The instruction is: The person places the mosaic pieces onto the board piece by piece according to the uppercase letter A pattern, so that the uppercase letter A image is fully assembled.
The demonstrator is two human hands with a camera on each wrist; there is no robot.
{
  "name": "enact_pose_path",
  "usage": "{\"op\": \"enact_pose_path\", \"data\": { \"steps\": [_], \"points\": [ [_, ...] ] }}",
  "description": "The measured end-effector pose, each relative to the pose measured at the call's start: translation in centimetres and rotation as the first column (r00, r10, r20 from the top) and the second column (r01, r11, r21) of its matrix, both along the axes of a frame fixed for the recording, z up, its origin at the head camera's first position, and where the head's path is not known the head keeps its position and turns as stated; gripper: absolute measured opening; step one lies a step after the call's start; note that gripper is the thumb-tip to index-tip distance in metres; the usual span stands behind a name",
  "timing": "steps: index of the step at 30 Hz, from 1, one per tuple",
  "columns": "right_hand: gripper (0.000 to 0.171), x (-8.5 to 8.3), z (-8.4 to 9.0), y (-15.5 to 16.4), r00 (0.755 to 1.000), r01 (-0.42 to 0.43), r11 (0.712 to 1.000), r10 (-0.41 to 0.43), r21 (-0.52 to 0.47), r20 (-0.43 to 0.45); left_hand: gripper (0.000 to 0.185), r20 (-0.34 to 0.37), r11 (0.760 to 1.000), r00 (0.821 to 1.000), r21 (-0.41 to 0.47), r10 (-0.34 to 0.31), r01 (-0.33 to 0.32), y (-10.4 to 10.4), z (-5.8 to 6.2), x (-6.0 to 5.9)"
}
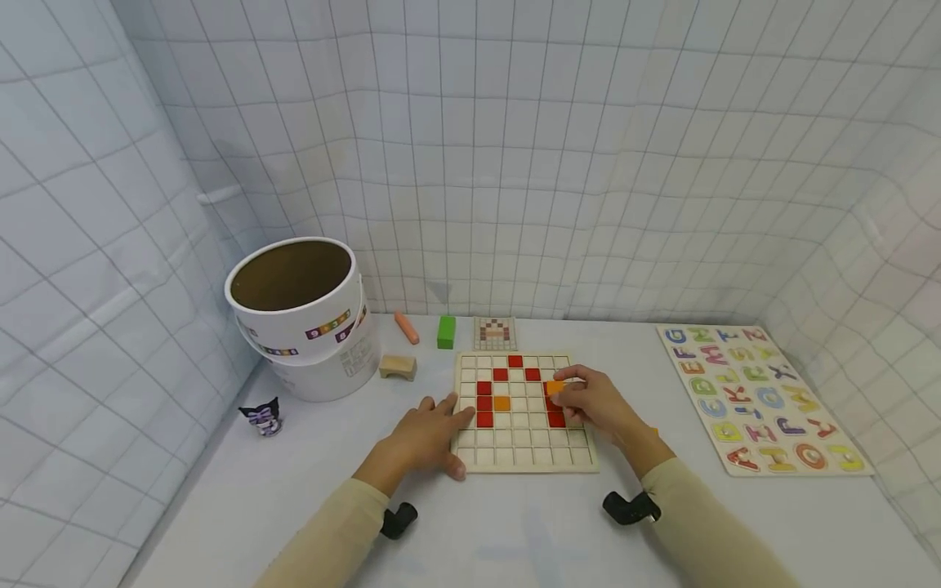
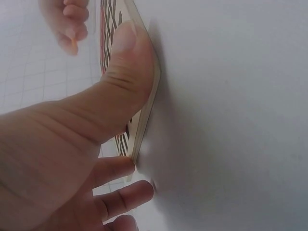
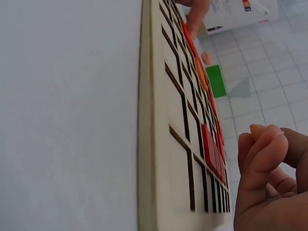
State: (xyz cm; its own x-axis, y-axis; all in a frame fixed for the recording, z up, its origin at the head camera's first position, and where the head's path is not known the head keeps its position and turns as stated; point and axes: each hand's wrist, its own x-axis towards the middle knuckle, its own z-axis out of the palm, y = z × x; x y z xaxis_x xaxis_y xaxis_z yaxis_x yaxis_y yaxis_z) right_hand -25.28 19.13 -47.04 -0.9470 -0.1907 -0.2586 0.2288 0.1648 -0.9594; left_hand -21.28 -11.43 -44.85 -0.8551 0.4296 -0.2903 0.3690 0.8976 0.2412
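Note:
A pale wooden grid board lies on the white table. Red square tiles sit in its cells in a stepped pattern, with one orange tile inside. Between thumb and fingertips, my right hand pinches another orange square tile, held over the right-hand red tiles. The right wrist view shows just a sliver of that tile above the fingertips. My left hand rests at the board's left edge, fingers spread and thumb against the near corner.
Behind the board lie a small pattern card, a green block and an orange stick. Leftward are a wooden arch block, a white bucket and a small figurine. An alphabet board lies at right.

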Motion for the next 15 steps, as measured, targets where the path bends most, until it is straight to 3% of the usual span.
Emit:
{"op": "enact_pose_path", "data": {
  "steps": [4,6,9,12,15],
  "points": [
    [0.035,-0.4,-0.4,-2.8,0.993,-0.083,0.98,0.097,0.183,-0.067,0.098,-0.007,1.0,1.0,-0.004,-0.008,0.007,0.0,-0.3,0.2],
    [0.03,-0.6,-0.3,-3.9,0.981,-0.101,0.943,0.148,0.316,-0.126,0.098,-0.014,1.0,1.0,-0.011,-0.009,0.009,0.0,-0.2,0.1],
    [0.025,-0.8,0.1,-5.2,0.969,-0.07,0.866,0.177,0.494,-0.172,0.098,-0.019,1.0,1.0,-0.01,-0.011,0.01,0.0,0.0,0.0],
    [0.023,-1.0,0.3,-6.0,0.973,-0.043,0.808,0.168,0.587,-0.16,0.098,-0.016,1.0,1.0,-0.009,-0.016,0.015,0.1,0.0,-0.1],
    [0.023,-0.9,0.3,-6.3,0.974,-0.038,0.78,0.169,0.625,-0.151,0.098,-0.013,1.0,1.0,-0.012,-0.015,0.015,0.1,0.0,-0.2]
  ]
}}
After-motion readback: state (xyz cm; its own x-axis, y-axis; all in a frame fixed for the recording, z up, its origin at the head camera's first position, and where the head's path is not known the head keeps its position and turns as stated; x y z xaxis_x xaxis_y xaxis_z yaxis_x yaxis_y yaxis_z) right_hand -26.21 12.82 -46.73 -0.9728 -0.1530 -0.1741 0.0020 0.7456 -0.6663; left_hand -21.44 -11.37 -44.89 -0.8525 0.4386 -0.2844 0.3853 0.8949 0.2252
